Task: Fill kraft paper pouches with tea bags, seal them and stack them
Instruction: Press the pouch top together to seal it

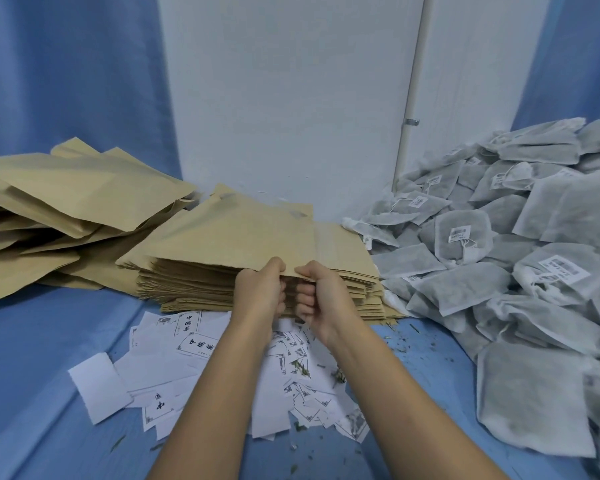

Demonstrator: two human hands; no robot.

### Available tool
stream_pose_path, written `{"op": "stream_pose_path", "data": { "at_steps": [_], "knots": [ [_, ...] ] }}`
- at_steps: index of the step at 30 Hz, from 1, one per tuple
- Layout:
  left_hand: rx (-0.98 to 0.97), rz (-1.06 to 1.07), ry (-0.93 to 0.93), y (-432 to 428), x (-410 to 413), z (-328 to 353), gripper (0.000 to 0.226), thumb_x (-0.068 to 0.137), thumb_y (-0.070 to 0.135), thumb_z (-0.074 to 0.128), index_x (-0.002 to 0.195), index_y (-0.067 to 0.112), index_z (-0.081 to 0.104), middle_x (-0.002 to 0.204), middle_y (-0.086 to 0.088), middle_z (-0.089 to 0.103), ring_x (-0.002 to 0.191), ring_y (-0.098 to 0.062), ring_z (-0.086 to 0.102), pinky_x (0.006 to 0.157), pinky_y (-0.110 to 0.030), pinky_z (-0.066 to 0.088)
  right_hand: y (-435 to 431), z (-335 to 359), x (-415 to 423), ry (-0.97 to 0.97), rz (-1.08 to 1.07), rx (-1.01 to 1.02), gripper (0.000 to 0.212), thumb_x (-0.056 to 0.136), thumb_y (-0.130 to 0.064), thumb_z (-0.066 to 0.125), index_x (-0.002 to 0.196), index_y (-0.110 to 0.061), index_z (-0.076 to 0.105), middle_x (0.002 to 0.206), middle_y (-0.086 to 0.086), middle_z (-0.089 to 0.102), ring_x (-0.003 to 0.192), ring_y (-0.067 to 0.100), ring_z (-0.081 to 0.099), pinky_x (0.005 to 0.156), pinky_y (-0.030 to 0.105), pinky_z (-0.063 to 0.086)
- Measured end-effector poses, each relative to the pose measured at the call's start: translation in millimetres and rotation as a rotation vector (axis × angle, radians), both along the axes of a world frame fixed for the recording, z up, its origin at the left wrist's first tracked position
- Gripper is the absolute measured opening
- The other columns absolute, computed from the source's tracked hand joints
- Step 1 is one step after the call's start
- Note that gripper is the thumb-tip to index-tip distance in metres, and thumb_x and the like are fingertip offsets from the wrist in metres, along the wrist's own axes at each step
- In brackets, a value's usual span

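A stack of flat kraft paper pouches [194, 282] lies in the middle of the blue cloth. Its top pouch [243, 233] is lifted at the near edge. My left hand [262, 289] and my right hand [317, 296] sit side by side and both pinch that near edge, thumbs on top and fingers curled under. A large heap of grey tea bags [520, 268] with white tags fills the right side. A looser pile of kraft pouches [63, 202] rests at the left.
Torn white paper labels [174, 358] with black print and green leaf crumbs litter the blue cloth [32, 358] below my hands. A white wall panel [291, 98] and a thin pipe [411, 123] stand behind, with blue curtains on both sides.
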State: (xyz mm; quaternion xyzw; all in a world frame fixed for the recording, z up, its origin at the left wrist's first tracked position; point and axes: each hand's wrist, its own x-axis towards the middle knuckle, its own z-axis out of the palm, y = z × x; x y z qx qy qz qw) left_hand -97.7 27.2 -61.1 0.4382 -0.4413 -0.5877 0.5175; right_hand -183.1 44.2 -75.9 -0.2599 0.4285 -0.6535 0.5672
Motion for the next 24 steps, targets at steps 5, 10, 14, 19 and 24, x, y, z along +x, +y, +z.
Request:
{"op": "stream_pose_path", "data": {
  "at_steps": [5,10,14,19,24],
  "knots": [
    [0.034,0.002,-0.002,1,-3,-5,0.021,0.085,0.012,0.053,0.065,0.006,0.049,0.049,-0.008,0.048,0.038,-0.016,0.041,0.043,-0.02,0.037,1,0,7,0.026,0.119,0.003,0.042,0.094,-0.007,0.038,0.053,-0.014,0.045,0.038,-0.009,0.026,0.03,0.002,0.019,0.03,0.013,0.013],
    [-0.006,0.055,-0.059,-1,-4,-9,0.028,0.085,0.014,0.053,0.058,0.008,0.047,0.039,-0.001,0.042,0.029,-0.012,0.033,0.036,-0.015,0.029,2,-1,5,0.038,0.14,0.018,0.034,0.095,-0.011,0.042,0.061,-0.012,0.041,0.037,-0.009,0.027,0.03,0.003,0.019,0.03,0.014,0.014],
    [-0.037,0.13,-0.053,-4,4,-3,0.03,0.086,0.018,0.052,0.058,0.009,0.048,0.04,0.004,0.04,0.029,-0.009,0.027,0.036,-0.016,0.022,6,5,-5,0.009,0.024,0.049,0.03,0.091,-0.012,0.043,0.062,-0.015,0.037,0.037,-0.009,0.024,0.03,0.005,0.016,0.032,0.016,0.011],
    [-0.002,0.074,0.067,0,1,1,0.03,0.086,0.009,0.049,0.057,0.008,0.043,0.034,0.005,0.034,0.027,-0.007,0.023,0.033,-0.011,0.017,3,1,7,-0.155,-0.095,0.004,0.026,0.089,-0.021,0.049,0.066,-0.018,0.038,0.04,-0.006,0.025,0.031,0.007,0.018,0.032,0.017,0.014],
    [0.036,-0.004,-0.003,6,1,2,0.031,0.086,0.017,0.052,0.058,0.007,0.048,0.036,0.004,0.032,0.029,-0.009,0.023,0.032,-0.012,0.019,4,1,11,-0.073,-0.136,-0.016,0.033,0.092,-0.014,0.048,0.06,-0.012,0.04,0.033,-0.007,0.031,0.026,0.005,0.02,0.03,0.016,0.015]
  ]
}}
